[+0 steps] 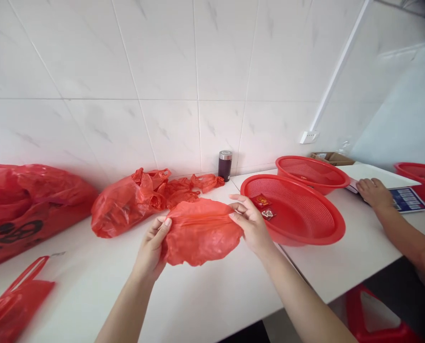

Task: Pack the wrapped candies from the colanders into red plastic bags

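Observation:
A thin red plastic bag is stretched between my two hands above the white table. My left hand pinches its left side, thumb on top. At the upper right side, my right hand grips it between thumb and fingers. Just behind it lies a heap of crumpled red plastic bags, beside a fuller red bag. To the right stands a red mesh basket with two small wrapped packets inside.
A dark tumbler stands by the wall. Large red bags fill the left side, another nearer. A second red basket is behind the first. At right, a co-worker's hand rests by a scale; a red stool is below.

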Demonstrator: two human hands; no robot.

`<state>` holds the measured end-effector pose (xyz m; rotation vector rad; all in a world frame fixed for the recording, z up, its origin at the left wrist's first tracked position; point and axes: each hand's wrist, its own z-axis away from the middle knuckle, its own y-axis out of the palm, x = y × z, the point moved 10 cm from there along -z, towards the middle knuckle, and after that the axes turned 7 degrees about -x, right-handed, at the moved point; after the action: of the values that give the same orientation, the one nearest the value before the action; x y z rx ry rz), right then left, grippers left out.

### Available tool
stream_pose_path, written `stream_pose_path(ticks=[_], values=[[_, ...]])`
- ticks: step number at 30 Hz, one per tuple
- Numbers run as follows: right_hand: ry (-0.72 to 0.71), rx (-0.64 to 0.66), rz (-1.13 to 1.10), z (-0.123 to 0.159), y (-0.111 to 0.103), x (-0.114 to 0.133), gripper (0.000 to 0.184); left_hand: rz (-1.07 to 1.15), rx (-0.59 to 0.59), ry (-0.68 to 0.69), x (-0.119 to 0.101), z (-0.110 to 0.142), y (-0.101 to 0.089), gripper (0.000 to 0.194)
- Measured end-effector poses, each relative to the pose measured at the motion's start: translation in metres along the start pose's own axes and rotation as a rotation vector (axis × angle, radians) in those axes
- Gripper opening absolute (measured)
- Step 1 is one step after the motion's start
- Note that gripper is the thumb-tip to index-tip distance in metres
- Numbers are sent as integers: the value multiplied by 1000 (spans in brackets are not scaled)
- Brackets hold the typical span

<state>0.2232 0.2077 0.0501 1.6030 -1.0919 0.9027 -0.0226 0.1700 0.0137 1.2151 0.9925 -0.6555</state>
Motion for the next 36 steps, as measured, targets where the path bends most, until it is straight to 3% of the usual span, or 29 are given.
stream_pose_path(ticks=[2, 5, 8, 11, 15, 17, 19, 21, 23, 24, 26, 28, 30, 32, 34, 36], values=[[-33, -96, 4, -3, -25, 3, 37, 8, -81, 23, -4, 2, -25, 35], [-113, -212, 47, -6, -61, 9, 20, 7, -268, 110, -19, -1, -77, 43], [-206, -208, 224, -3, -69, 19, 5, -43, -412, 181, -25, 3, -116, 44], [-285, -79, 437, 10, -31, 27, 12, -149, -357, 157, -11, 11, -111, 38], [-448, 248, 601, 44, 65, 31, 20, -232, -206, 117, 7, 32, -64, 32], [-460, 450, 782, 59, 104, 13, 24, -199, -127, 68, 11, 41, -42, 29], [-372, 663, 1094, 68, 117, -23, 25, -85, -91, 13, 9, 46, -33, 25], [-188, 816, 1436, 70, 97, -60, 22, 63, -147, -26, 4, 45, -46, 22], [2, 870, 1641, 70, 60, -77, 14, 189, -285, -54, 2, 43, -76, 22], [67, 856, 1666, 69, 44, -78, 14, 224, -357, -74, 5, 43, -91, 23], [134, 792, 1569, 68, 24, -70, 40, 183, -484, -86, 9, 46, -115, 24], [155, 720, 1395, 67, 18, -61, 63, -38, -579, 61, -4, 56, -122, 21], [134, 642, 1292, 65, 20, -55, 57, -429, -607, 416, -40, 77, -95, 21], [65, 601, 1328, 63, 28, -56, 45, -860, -480, 822, -64, 102, -30, 18], [9, 636, 1435, 65, 38, -64, 44, -1227, -255, 1029, -51, 112, 32, 7], [-10, 711, 1529, 71, 44, -75, 39, -1470, -80, 994, -21, 96, 55, 8]])
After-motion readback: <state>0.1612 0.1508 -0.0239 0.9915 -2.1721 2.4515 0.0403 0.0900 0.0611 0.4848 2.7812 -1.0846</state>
